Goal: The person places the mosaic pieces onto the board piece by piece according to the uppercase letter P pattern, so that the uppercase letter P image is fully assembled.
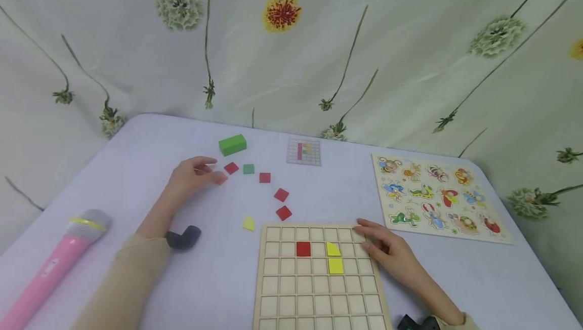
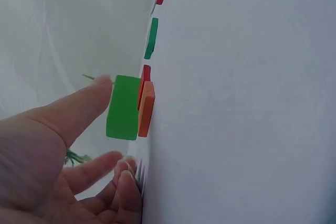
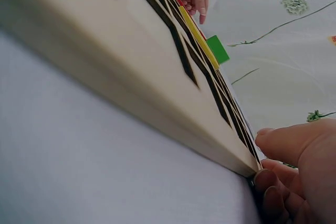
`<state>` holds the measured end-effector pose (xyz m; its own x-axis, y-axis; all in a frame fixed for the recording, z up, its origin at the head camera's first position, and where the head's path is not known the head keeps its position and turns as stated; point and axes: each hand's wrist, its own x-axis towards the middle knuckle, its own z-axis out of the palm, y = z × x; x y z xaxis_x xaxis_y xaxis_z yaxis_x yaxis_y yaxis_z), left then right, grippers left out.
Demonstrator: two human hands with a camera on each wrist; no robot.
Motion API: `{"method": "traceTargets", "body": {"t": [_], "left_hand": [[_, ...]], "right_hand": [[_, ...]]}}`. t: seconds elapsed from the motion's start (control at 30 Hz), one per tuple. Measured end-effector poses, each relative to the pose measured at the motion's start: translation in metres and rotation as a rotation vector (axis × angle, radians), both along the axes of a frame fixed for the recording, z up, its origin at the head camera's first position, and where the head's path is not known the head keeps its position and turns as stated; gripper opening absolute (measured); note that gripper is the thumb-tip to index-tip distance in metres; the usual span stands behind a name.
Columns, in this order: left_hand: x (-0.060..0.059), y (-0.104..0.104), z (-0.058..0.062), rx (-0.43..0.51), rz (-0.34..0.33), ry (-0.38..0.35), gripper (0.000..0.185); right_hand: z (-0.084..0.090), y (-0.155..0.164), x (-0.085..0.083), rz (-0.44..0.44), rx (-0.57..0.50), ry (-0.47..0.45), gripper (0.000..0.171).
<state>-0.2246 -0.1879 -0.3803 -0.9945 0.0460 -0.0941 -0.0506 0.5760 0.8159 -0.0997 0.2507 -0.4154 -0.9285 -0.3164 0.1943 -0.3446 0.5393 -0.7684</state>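
My left hand (image 1: 191, 177) hovers low over the cloth by an orange tile (image 2: 147, 109), fingers loosely bent. In the left wrist view the thumb stands apart from the other fingers, with nothing between them. A red tile (image 1: 231, 168) and a green block (image 1: 232, 145) lie just beyond that hand. My right hand (image 1: 391, 254) rests at the far right corner of a wooden grid board (image 1: 323, 286), its fingertips right at the edge. On the board sit a red square (image 1: 303, 249), a yellow square (image 1: 335, 265) and a yellow rounded piece (image 1: 333, 249).
A green tile (image 1: 248, 168), several more red tiles (image 1: 282, 195) and a yellow piece (image 1: 248, 223) lie beyond the board. A pattern card (image 1: 303, 152) is at the back, an insect puzzle (image 1: 437, 196) at the right, a pink microphone (image 1: 54, 264) at the left.
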Motion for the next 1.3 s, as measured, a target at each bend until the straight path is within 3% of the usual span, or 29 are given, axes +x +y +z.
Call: {"method": "traceTargets", "body": {"t": [0.1, 0.17, 0.33, 0.47, 0.63, 0.77, 0.93, 1.07, 1.13, 1.3], "left_hand": [[-0.004, -0.009, -0.007, -0.152, -0.016, -0.007, 0.070], [-0.006, -0.008, -0.011, -0.183, -0.041, 0.023, 0.062], [-0.006, -0.007, -0.021, -0.178, -0.059, 0.106, 0.036], [-0.004, -0.010, -0.023, -0.165, -0.059, 0.137, 0.032], [-0.001, -0.006, -0.015, -0.135, -0.078, 0.166, 0.031], [0.009, 0.022, 0.002, -0.030, -0.155, 0.165, 0.029], [0.034, 0.079, 0.018, 0.143, -0.370, 0.142, 0.018], [0.060, 0.122, 0.015, 0.254, -0.545, 0.063, 0.014], [0.069, 0.135, 0.011, 0.258, -0.602, 0.046, 0.012], [0.080, 0.153, 0.003, 0.215, -0.635, 0.034, 0.010]], "right_hand": [[0.000, 0.002, 0.001, -0.004, -0.001, 0.011, 0.029], [-0.001, 0.002, 0.002, -0.004, 0.000, 0.015, 0.029], [-0.002, 0.003, 0.000, 0.007, 0.011, 0.029, 0.030], [-0.002, 0.002, -0.002, 0.009, 0.022, 0.040, 0.031], [-0.002, 0.000, -0.003, 0.004, 0.018, 0.010, 0.031], [-0.002, 0.001, 0.000, -0.005, 0.020, -0.006, 0.030], [-0.003, 0.002, -0.001, -0.006, 0.016, 0.003, 0.030], [-0.002, 0.003, -0.001, -0.009, 0.009, 0.003, 0.029], [-0.002, 0.003, 0.000, -0.013, 0.003, -0.005, 0.029], [-0.002, 0.003, 0.000, -0.014, -0.008, -0.021, 0.029]]}}
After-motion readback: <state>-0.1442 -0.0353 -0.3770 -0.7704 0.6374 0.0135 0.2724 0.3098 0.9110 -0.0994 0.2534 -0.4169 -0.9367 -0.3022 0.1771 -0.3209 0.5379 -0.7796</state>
